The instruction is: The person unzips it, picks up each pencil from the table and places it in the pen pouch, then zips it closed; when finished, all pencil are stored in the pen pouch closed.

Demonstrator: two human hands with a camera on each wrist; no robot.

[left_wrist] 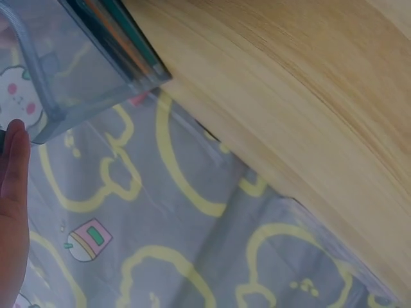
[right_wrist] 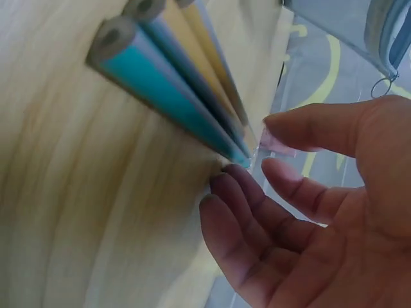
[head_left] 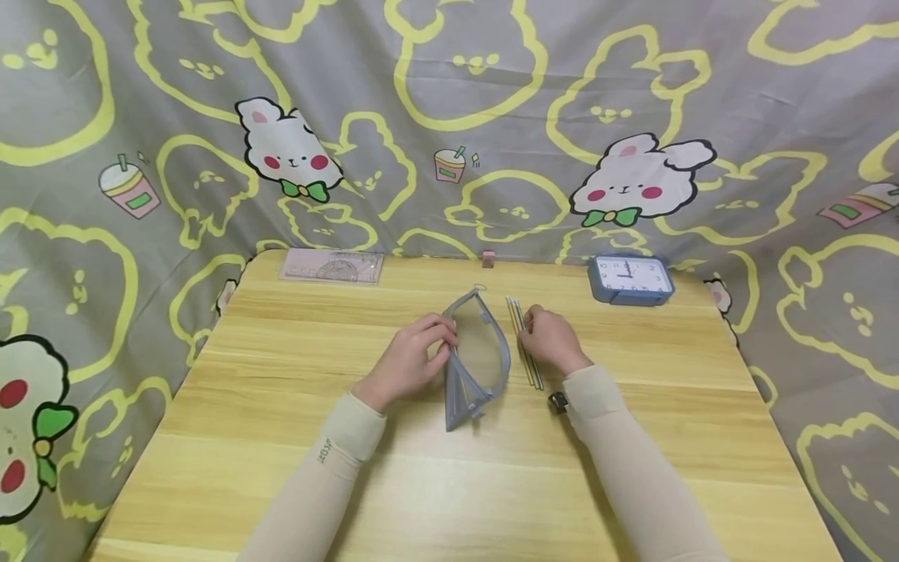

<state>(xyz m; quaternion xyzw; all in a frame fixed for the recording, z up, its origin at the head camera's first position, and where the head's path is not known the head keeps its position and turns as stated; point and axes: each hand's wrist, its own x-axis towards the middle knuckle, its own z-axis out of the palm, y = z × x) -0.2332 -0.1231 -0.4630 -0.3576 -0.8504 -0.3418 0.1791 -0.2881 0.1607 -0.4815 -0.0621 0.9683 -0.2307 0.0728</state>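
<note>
My left hand (head_left: 414, 355) pinches the near-left side of a translucent grey zip pencil pouch (head_left: 502, 351), which stands with its mouth spread. In the left wrist view, orange and green pencils (left_wrist: 125, 48) show through the pouch wall. Right of the pouch, several loose pencils (head_left: 530, 363) lie side by side on the table, blue and yellow in the right wrist view. Beside them is my right hand (head_left: 552, 339), fingertips close to the pencils. Its thumb and loosely bent fingers (right_wrist: 231, 240) are apart, with nothing between them.
A blue clock (head_left: 632, 297) stands at the back right of the wooden table (head_left: 281, 468). A flat pinkish printed card (head_left: 330, 265) lies back left, and a small pink block (head_left: 488, 259) sits at the back edge. A small black object (head_left: 558, 403) is by the right cuff.
</note>
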